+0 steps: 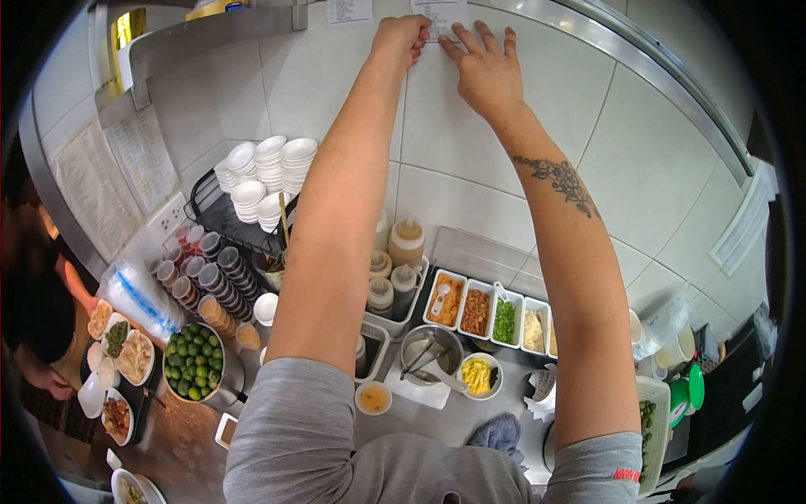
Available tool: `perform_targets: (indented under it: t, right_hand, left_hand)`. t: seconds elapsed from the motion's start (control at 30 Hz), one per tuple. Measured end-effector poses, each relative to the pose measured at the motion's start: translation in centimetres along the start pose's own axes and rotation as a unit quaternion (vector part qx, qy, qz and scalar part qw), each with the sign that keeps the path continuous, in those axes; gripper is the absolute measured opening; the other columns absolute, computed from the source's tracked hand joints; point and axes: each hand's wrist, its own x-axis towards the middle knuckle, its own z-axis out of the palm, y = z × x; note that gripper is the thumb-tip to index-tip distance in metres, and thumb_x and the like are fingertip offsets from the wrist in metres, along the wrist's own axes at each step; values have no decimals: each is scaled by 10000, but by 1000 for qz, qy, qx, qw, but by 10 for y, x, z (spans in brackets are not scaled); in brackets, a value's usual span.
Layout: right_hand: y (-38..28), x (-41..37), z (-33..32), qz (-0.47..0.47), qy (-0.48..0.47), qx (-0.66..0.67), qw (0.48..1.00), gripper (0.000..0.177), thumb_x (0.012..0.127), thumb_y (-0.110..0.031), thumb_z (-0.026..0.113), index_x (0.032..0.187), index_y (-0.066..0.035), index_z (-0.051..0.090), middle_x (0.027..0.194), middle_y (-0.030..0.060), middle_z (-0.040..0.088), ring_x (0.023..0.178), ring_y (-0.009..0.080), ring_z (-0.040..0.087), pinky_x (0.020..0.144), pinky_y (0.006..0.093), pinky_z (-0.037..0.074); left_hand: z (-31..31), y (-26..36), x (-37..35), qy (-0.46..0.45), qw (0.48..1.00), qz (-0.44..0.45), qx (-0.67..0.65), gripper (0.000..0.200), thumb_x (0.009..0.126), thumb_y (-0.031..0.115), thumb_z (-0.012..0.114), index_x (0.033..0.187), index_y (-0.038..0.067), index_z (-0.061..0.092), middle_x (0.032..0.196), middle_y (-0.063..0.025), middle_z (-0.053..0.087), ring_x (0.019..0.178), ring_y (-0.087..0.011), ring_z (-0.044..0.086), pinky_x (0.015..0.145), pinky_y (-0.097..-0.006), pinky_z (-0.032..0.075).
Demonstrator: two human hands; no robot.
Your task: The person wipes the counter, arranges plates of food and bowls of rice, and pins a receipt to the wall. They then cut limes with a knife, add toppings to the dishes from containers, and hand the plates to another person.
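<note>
Both arms reach up to the tiled wall. My left hand (403, 40) is closed at the left edge of a printed paper slip (442, 15), its fingers curled so that what they grip is hard to make out. Against the lower right part of the same slip, my right hand (487, 71) rests with its fingers spread. A second slip (349, 10) hangs on the wall to the left of my left hand. The upper edges of both slips are cut off by the frame.
Below are white cups (269, 160) on a black rack, squeeze bottles (406, 244), trays of toppings (477, 312), a metal pot (431, 353) and a bowl of green limes (193, 363). A metal rail (646, 67) curves at upper right. Another person's hand (52, 382) is at far left.
</note>
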Motion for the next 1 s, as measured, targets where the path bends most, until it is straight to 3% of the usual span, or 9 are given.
perform_targets:
  t: [0.2,0.3,0.63,0.73,0.83,0.9,0.93,1.0]
  right_hand:
    - [-1,1,0,1,-4,-12,1000,412,823,-93,529,1218,-186,596,1323,3,505,1280,259,406,1067,569,239]
    - [-2,1,-1,1,-2,-15,1000,407,824,-97,528,1214,-188,599,1324,-2,503,1284,259,399,1069,569,233]
    - [-1,0,-6,1,-19,-30,999,415,836,-122,514,1237,-206,581,1331,-5,492,1309,252,362,1081,557,212]
    - [-2,1,-2,10,-11,-31,999,526,764,-34,511,1240,-247,580,1339,-25,495,1303,245,374,1066,566,235]
    - [-2,1,-1,18,-22,-19,999,534,767,-32,503,1245,-258,575,1366,-44,468,1335,248,326,1075,585,198]
    - [-2,0,-9,-9,39,-42,998,465,791,-49,504,1215,-215,597,1266,0,547,1230,235,445,1029,526,299]
    - [-2,-1,-13,-23,69,-53,996,432,803,-57,504,1199,-194,609,1216,21,587,1177,228,505,1007,497,349]
    - [0,-1,-7,-11,102,31,994,383,794,-70,517,1159,-131,619,1170,70,604,1160,289,503,1003,519,353]
  left_hand:
    - [-1,-2,2,-7,1000,10,-4,296,805,222,633,574,106,487,476,22,400,395,-113,298,422,-296,278]
    - [-2,0,5,-1,1000,-1,-9,241,774,155,638,592,57,515,509,-26,483,383,-118,373,371,-287,274]
    - [-1,-2,10,-9,1000,-7,-4,293,797,224,626,570,113,477,471,19,381,394,-109,279,429,-297,273]
    - [-7,-4,21,-23,1000,-16,10,288,797,216,625,575,109,477,476,18,382,394,-110,276,421,-292,262]
    - [-4,-4,20,-6,1000,-9,7,282,796,199,623,575,104,477,482,12,393,395,-114,287,413,-289,258]
    - [-8,-4,24,-18,1000,-14,-3,278,798,179,619,572,96,479,487,2,413,400,-121,318,409,-293,270]
    - [-9,-9,37,54,997,20,-61,255,803,168,613,594,86,493,500,-5,430,410,-127,343,410,-299,281]
    - [-9,-17,52,196,961,86,-173,209,813,146,599,638,64,520,525,-19,466,430,-139,393,412,-310,304]
